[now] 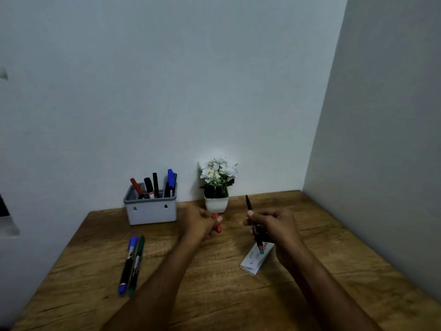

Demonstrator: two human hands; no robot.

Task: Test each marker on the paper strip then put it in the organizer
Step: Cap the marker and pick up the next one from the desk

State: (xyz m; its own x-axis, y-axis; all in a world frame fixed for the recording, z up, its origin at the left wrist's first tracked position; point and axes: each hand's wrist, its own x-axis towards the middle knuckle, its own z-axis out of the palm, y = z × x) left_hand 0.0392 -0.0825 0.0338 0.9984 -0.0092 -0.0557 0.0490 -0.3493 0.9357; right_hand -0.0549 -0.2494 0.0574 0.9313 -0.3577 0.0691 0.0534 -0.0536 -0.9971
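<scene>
Wooden desk [334, 271] set in a wall corner. Grey organizer [150, 212] stands at the back left against the wall, holding upright markers: one red, two black, one blue, one green behind the blue. White potted plant [216, 185] just right of it. Paper strip [255, 260], white, folded, with faint test marks, lies right of centre. Blue marker [127, 265] and green marker [136, 265] lie side by side, touching, on the left of the desk.

Right hand [274, 226] grasps a black-bodied marker [254, 229], tilted, coloured tip down over the strip; contact with the paper cannot be told. Left hand [202, 223] is clenched round a red cap [216, 223], raised near the plant pot.
</scene>
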